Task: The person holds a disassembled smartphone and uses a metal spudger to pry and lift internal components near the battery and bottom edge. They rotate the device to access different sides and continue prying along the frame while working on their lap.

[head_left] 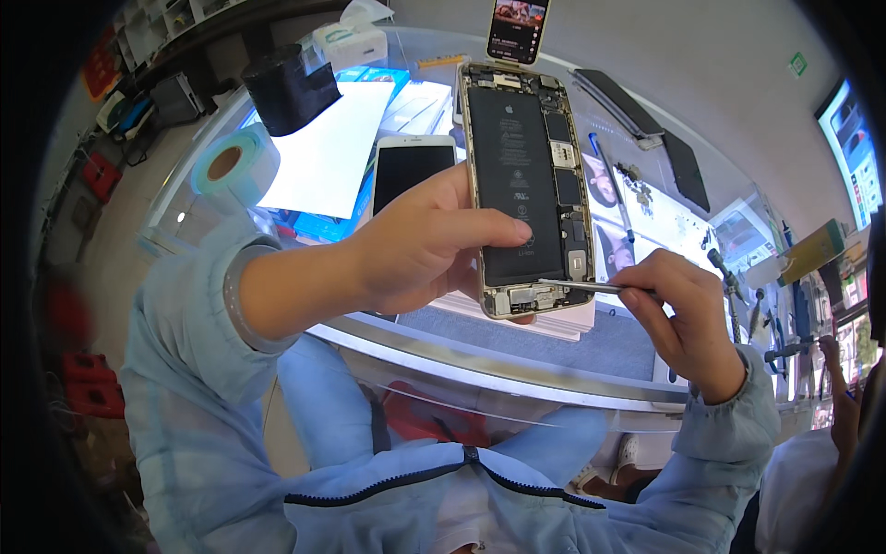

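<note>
My left hand (pixel 425 235) grips an opened smartphone (pixel 577 217) from its left side, its thumb lying on the long black battery (pixel 509 148). The back cover is off, so the circuit board along the right side and the parts at the bottom are bare. Between the thumb and fingers of my right hand (pixel 678 309) is a thin metal tweezers-like tool (pixel 591 286). Its tip reaches the bottom edge of the battery, near the lower connectors; whether it touches them I cannot tell. The phone is held tilted above the glass counter (pixel 443 365).
A white phone (pixel 415 166) lies behind my left hand. Around it are white paper (pixel 323 157), a tape roll (pixel 235 166) and a black container (pixel 291 88). A lit phone (pixel 517 32) stands at the back. Rightward are a blue pen (pixel 614 185), small screws and dark phone parts (pixel 683 166).
</note>
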The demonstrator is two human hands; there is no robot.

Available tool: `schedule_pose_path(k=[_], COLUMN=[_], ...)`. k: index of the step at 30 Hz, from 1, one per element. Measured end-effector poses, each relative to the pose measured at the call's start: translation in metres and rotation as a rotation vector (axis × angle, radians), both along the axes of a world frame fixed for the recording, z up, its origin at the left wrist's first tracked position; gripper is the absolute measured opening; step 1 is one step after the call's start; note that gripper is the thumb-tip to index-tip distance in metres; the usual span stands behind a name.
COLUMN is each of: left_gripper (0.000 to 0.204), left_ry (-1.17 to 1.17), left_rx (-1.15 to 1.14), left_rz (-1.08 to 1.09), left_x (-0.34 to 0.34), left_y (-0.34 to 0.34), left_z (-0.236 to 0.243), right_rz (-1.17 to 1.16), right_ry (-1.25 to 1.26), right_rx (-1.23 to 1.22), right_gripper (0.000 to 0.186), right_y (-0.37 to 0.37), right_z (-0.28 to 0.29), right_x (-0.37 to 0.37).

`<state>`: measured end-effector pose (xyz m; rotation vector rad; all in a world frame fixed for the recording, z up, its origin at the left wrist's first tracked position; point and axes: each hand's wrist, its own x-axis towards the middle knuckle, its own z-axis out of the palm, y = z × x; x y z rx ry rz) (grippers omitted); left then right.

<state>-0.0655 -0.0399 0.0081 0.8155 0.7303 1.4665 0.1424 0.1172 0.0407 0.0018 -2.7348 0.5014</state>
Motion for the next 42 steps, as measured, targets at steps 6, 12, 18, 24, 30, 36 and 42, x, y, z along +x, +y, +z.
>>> schedule_pose_path(k=[6, 12, 18, 24, 30, 36, 42], left_gripper=[0.039, 0.039, 0.042, 0.041, 0.041, 0.041, 0.041], left_ry=[0.045, 0.08, 0.07, 0.046, 0.029, 0.031, 0.062], left_rx=[-0.032, -0.013, -0.053, -0.089, -0.102, -0.088, -0.07], left_rz=[0.044, 0.036, 0.013, 0.003, -0.01, -0.021, -0.012], left_x=[0.005, 0.004, 0.005, 0.012, 0.008, 0.01, 0.009], left_y=[0.001, 0.001, -0.002, -0.003, -0.001, -0.002, 0.0], left_z=[0.001, -0.001, -0.001, 0.001, 0.001, 0.001, 0.0], right_rz=[-0.038, -0.011, 0.022, -0.001, 0.06, 0.08, 0.034], right_ry=[0.055, 0.063, 0.127, 0.15, 0.113, 0.077, 0.132], right_rx=[-0.039, 0.069, 0.102, 0.152, 0.163, 0.187, 0.161], right_gripper=[0.013, 0.014, 0.015, 0.021, 0.018, 0.017, 0.018], right_y=[-0.008, -0.007, -0.01, -0.008, -0.004, -0.007, -0.015], right_z=[-0.005, -0.009, -0.015, -0.018, -0.018, -0.014, -0.013], right_x=[0.004, 0.005, 0.005, 0.005, 0.002, 0.009, 0.006])
